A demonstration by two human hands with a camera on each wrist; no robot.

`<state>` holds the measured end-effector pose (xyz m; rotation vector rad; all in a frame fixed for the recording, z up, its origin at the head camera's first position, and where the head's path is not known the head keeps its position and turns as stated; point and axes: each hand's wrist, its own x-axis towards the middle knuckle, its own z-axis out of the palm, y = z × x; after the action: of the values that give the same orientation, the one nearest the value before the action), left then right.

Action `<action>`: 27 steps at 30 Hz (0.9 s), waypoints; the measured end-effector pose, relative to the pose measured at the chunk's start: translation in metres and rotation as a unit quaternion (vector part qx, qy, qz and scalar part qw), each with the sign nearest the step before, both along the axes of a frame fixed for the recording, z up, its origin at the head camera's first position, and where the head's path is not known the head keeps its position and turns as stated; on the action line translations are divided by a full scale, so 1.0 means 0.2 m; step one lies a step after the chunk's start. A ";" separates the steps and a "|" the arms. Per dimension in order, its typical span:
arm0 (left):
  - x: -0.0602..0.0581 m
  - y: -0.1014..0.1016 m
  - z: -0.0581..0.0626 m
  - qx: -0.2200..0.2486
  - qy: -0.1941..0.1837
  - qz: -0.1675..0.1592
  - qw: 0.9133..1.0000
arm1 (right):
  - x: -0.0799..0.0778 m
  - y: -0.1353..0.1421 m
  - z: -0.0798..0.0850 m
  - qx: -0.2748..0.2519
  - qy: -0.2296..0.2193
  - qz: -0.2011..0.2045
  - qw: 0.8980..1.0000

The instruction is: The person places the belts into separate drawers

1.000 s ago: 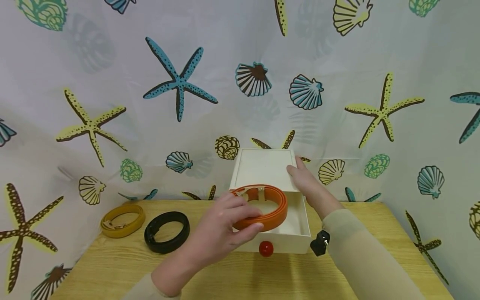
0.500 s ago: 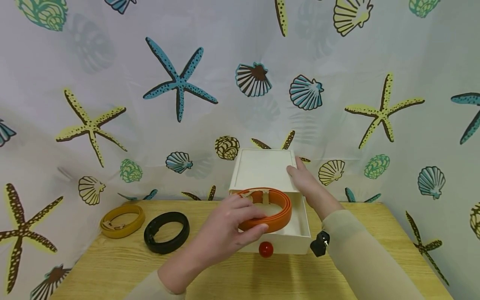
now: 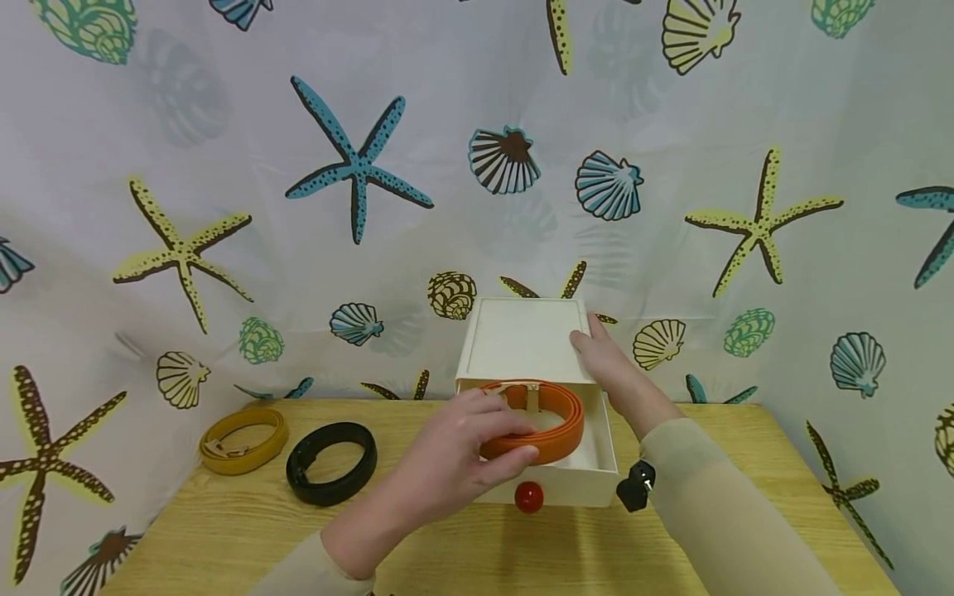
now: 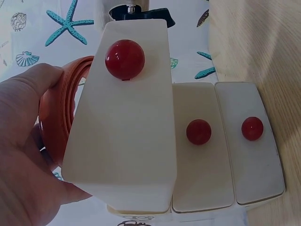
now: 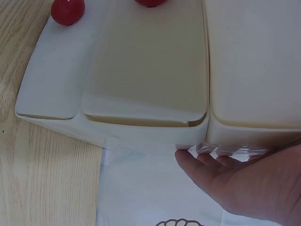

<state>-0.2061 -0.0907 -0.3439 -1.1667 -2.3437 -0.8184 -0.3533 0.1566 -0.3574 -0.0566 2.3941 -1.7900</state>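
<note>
the left grip [image 3: 465, 451] pinches the orange belt [image 3: 551, 447] at the open drawer [image 3: 577, 488]. it seems to be putting-away time: next, lower the belt and let go. it is rolled in a ring, with a pale metal buckle [image 3: 532, 397]. the right grip [image 3: 611, 358] presses the white box [image 3: 525, 339].

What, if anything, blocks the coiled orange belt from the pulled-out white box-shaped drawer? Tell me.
Nothing visible does: the left hand holds the coiled orange belt at the open top of the white box-shaped drawer. The belt hides part of its inside.
</note>
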 end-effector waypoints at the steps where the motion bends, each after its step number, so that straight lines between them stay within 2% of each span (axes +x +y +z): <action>1: 0.00 0.00 0.00 -0.002 -0.005 0.001 1.000 | 0.00 0.00 0.00 0.001 0.001 0.000 1.000; 8: 0.00 0.01 0.00 -0.005 -0.034 0.002 0.999 | 0.01 -0.01 0.00 0.003 0.004 -0.002 1.000; 14: -0.01 0.02 0.00 -0.004 -0.043 -0.007 0.999 | 0.00 -0.01 0.00 0.001 0.009 -0.002 1.000; 27: -0.06 0.04 0.01 -0.029 -0.091 -0.003 0.995 | 0.00 -0.01 0.00 -0.002 0.006 0.001 1.000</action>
<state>-0.2191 -0.0829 -0.3413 -1.1667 -2.5282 -0.8983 -0.3525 0.1553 -0.3566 -0.0705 2.3965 -1.7986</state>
